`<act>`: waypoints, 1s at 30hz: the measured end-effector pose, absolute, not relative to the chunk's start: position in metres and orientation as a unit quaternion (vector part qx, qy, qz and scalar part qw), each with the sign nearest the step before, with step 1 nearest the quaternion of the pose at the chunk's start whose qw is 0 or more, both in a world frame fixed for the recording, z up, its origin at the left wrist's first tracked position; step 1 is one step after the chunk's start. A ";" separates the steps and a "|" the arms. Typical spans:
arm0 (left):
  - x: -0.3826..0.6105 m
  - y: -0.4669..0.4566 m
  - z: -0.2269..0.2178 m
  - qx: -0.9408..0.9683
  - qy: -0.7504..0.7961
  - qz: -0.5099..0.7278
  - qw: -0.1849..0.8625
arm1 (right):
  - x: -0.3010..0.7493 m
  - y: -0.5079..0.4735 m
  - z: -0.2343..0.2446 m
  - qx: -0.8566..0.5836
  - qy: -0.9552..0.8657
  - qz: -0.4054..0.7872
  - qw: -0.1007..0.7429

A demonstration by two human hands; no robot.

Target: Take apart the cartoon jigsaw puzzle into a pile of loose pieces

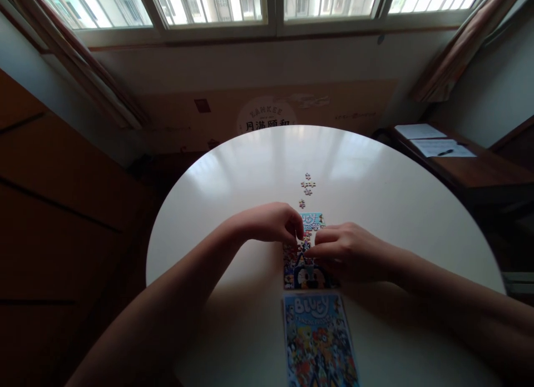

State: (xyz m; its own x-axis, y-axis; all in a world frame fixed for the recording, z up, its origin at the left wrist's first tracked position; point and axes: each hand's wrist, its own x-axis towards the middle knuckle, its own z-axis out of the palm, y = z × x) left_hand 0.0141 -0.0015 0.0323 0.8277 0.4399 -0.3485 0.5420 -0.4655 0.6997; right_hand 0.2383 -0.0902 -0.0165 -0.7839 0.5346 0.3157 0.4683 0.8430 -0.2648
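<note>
A partly assembled jigsaw puzzle [309, 277] lies on the round white table, with a large blue dog face at its near end and blue lettering at its far end. Over its left side, my left hand [280, 224] bends down with curled, closed fingers; anything between them is hidden. From the right, my right hand [342, 247] reaches in low, thumb and fingertips closed at a small dark puzzle piece [306, 246] near the puzzle's middle. Gaps show in the picture between the hands. Just beyond the puzzle, several loose puzzle pieces [307, 184] lie in a short line.
A Bluey picture sheet [320, 340] lies on the white table [233, 181], directly on the near side of the puzzle. At right, papers [442, 148] and a pen [445, 152] rest on a brown side table [496, 167]. Windows [208, 6] line the far wall.
</note>
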 end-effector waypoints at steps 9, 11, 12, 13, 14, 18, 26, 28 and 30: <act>0.017 -0.005 0.029 0.867 0.285 -0.058 0.404 | 0.243 -0.085 -0.019 -0.279 -0.933 0.059 0.218; 0.017 -0.005 0.029 0.875 0.285 -0.052 0.389 | 0.242 -0.083 -0.020 -0.272 -0.936 0.064 0.216; 0.017 -0.006 0.029 0.878 0.285 -0.050 0.381 | 0.241 -0.083 -0.021 -0.269 -0.936 0.066 0.216; 0.017 -0.006 0.029 0.880 0.285 -0.050 0.376 | 0.240 -0.083 -0.022 -0.266 -0.937 0.067 0.216; 0.017 -0.007 0.030 0.882 0.285 -0.051 0.373 | 0.240 -0.082 -0.022 -0.264 -0.937 0.069 0.218; 0.017 -0.008 0.032 0.879 0.289 -0.063 0.374 | 0.238 -0.082 -0.025 -0.260 -0.936 0.068 0.226; 0.017 -0.007 0.031 0.894 0.297 -0.054 0.331 | 0.238 -0.081 -0.027 -0.257 -0.937 0.069 0.228; 0.017 -0.007 0.031 0.895 0.303 -0.062 0.322 | 0.238 -0.081 -0.027 -0.260 -0.937 0.074 0.222; 0.017 -0.007 0.031 0.893 0.309 -0.077 0.318 | 0.237 -0.081 -0.025 -0.263 -0.938 0.080 0.212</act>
State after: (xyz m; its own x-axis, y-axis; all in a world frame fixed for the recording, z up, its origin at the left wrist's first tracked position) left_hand 0.0169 -0.0075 0.0308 0.7972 0.5032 -0.3336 0.6008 -0.6066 0.5207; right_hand 0.2374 -0.0808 -0.0254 -0.7714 0.5277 0.3557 0.4598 0.8486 -0.2618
